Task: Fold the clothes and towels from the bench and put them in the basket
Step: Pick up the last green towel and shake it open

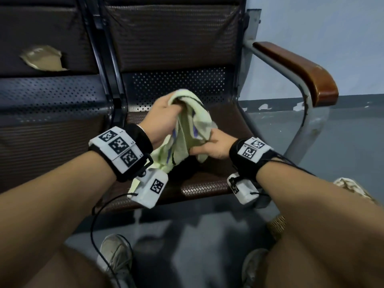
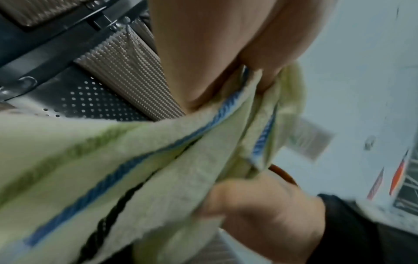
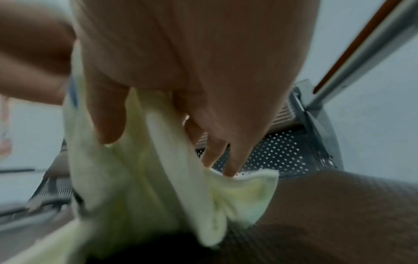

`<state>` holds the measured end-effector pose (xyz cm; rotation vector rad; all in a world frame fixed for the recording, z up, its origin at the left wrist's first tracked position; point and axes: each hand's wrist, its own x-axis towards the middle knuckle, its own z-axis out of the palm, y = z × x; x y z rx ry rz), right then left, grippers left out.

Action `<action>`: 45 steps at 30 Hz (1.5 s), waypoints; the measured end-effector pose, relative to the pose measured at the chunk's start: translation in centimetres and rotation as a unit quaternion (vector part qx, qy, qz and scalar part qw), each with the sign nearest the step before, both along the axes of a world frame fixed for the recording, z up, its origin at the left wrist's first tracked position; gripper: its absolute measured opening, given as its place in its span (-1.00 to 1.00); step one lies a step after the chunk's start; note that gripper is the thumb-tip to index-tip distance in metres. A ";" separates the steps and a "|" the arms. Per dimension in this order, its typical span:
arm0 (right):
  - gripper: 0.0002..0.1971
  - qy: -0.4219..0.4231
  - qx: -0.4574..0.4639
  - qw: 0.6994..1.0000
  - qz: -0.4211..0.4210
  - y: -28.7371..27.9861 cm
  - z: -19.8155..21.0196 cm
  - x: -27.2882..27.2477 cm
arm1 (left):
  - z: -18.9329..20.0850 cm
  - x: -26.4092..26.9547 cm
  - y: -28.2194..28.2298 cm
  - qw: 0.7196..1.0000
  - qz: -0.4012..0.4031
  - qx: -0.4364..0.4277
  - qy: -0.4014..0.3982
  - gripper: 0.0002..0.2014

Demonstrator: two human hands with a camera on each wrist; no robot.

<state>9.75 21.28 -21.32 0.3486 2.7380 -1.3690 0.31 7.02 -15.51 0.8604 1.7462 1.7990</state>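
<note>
A pale yellow-green towel (image 1: pixel 188 123) with blue, green and black stripes hangs bunched above the brown bench seat (image 1: pixel 207 183). My left hand (image 1: pixel 166 113) grips its upper part, fingers curled into the cloth. My right hand (image 1: pixel 209 146) pinches a lower fold from the right. In the left wrist view the towel (image 2: pixel 113 169) runs across the frame, with my left hand (image 2: pixel 214 53) above it and my right hand (image 2: pixel 267 210) below. The right wrist view shows my right hand (image 3: pixel 181 89) gripping the towel (image 3: pixel 147 178), a corner sticking out to the right. No basket is in view.
The bench has a woven brown backrest (image 1: pixel 170 38) and perforated metal (image 1: pixel 178 84) behind the seat. A brown armrest (image 1: pixel 301 69) on a grey tube stands at the right. The left seat's backrest has a torn patch (image 1: pixel 43 58). My shoes (image 1: pixel 116 256) stand on the grey floor.
</note>
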 end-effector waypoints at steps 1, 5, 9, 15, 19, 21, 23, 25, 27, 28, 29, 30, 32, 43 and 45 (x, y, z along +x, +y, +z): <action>-0.73 -0.012 0.052 0.999 0.000 0.1 -0.4 -0.1 | 0.2 -0.3 0.0 0.999 0.025 0.015 -0.029 -0.62; -0.82 0.041 0.107 0.988 -0.108 1.4 0.0 -0.3 | 0.0 -2.8 -1.1 0.989 0.149 -0.007 0.007 -0.67; -0.86 0.191 0.056 0.956 -0.216 2.4 1.6 0.3 | -1.7 -5.5 -2.8 0.937 0.217 -0.226 0.152 -0.51; -0.91 0.224 0.085 0.964 -0.115 0.5 2.8 0.4 | -2.8 -1.3 -0.7 0.942 -0.047 -0.174 0.281 -0.11; -0.80 0.201 0.045 0.972 -0.114 0.0 2.9 0.6 | -3.2 -0.8 0.4 0.927 0.001 -0.183 0.328 -0.79; -0.78 0.114 0.066 0.984 -0.121 0.9 2.3 1.2 | -2.6 -1.3 0.6 0.949 0.045 -0.149 0.275 -0.80; -0.86 -0.007 0.164 0.982 -0.094 1.9 1.3 2.0 | -1.8 -2.1 0.5 0.967 0.116 -0.107 0.200 -0.85; -0.77 -0.049 0.197 0.976 -0.083 2.3 0.8 2.7 | -1.5 -3.0 0.0 0.963 0.165 -0.117 0.177 -0.85; -0.71 0.000 0.165 0.980 -0.112 2.4 1.0 2.8 | -1.9 -3.4 -0.4 0.948 0.156 -0.172 0.217 -0.85; -0.72 0.038 0.153 0.979 -0.126 2.2 1.4 2.7 | -2.3 -3.4 -0.5 0.938 0.136 -0.202 0.247 -0.84; -0.74 0.074 0.147 0.977 -0.134 1.8 1.8 2.4 | -2.7 -3.2 -0.6 0.928 0.111 -0.228 0.272 -0.82; -0.75 0.106 0.146 0.974 -0.138 1.5 2.0 2.2 | -3.2 -2.9 -0.5 0.921 0.086 -0.249 0.288 -0.78; -0.79 0.157 0.142 0.968 -0.134 0.4 2.5 1.9 | -4.1 -2.4 -0.1 0.910 0.036 -0.285 0.299 -0.68; -0.82 -0.052 0.197 0.977 -0.069 2.0 1.4 3.0 | -2.4 -3.7 0.2 0.954 0.232 -0.142 0.123 -0.66; -0.73 -0.070 0.195 0.974 -0.090 2.5 0.9 3.2 | -2.3 -3.8 0.0 0.948 0.230 -0.153 0.156 -0.67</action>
